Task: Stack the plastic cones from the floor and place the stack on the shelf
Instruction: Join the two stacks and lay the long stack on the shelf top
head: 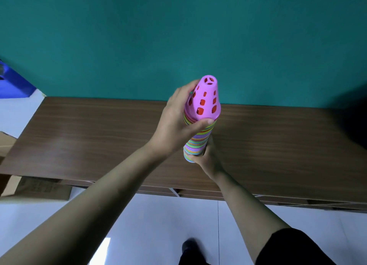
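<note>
We hold the stack [198,137] of plastic cones in both hands, upright with a slight tilt, in the air above the shelf [89,137]. We cannot tell whether its base touches the wood; our right hand covers that end.

Our left hand [174,125] is wrapped around the upper part of the stack: the thumb lies across the front, just under the rim of the top cone [204,99], and the fingers curl around the far side near its tip. Our right hand [206,157] is closed around the bottom of the stack from below and from the right, with the lowest rims resting against the palm.

The top cone is pink, with rows of square holes in its wall and a slotted tip. Red shows through the holes, so a red cone sits nested directly inside it. Below the pink rim the nested cones show only as thin bands of many colours: green, yellow, purple, orange, blue.

The shelf is brown wood grain with a bare top, and it stands against a teal wall [178,36]. At the far left a blue object [14,83] is partly in view, and lower down a cardboard box [37,189] sits on the white tiled floor [158,225] beside the shelf. We cannot see what the box holds.
</note>
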